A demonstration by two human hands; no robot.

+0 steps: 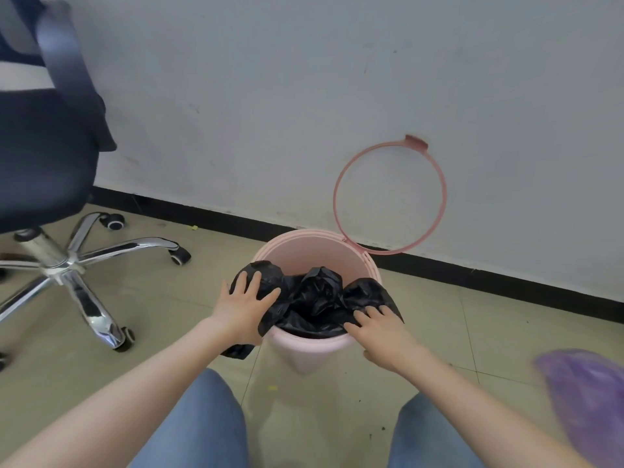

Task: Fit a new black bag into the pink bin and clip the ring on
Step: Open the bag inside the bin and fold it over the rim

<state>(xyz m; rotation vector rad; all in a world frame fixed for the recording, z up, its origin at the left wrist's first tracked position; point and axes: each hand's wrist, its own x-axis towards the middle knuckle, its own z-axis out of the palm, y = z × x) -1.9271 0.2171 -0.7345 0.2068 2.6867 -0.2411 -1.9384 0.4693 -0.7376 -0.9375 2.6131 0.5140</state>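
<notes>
1. Material: the black bag [314, 298] is thin, crumpled film. I judge it very light, limp and slippery, and likely to tear if it is dragged hard over an edge.
2. Location: the bag sits in the mouth of the pink bin [309, 356], bunched in the middle. It is draped over the near and left rim, and one flap hangs down the outer wall on the left. The far rim is bare.
3. Hold points: the film is best taken at its open hem and stretched outward over the rim bit by bit. The bunched centre gives no useful purchase.
4. Ring [416, 142]: it is hinged up at the back of the bin and leans on the wall, unclipped. The clip tab is at its top.
5. Left hand [248, 304]: palm down with fingers spread and straight. It presses film onto the left rim and holds nothing.
6. Right hand [381, 332]: fingers lie on the film at the near right rim, with the thumb low by the bin wall. I cannot tell whether it pinches the hem.
7. Both forearms reach forward and down from above the knees, and the bin stands on the floor.
</notes>
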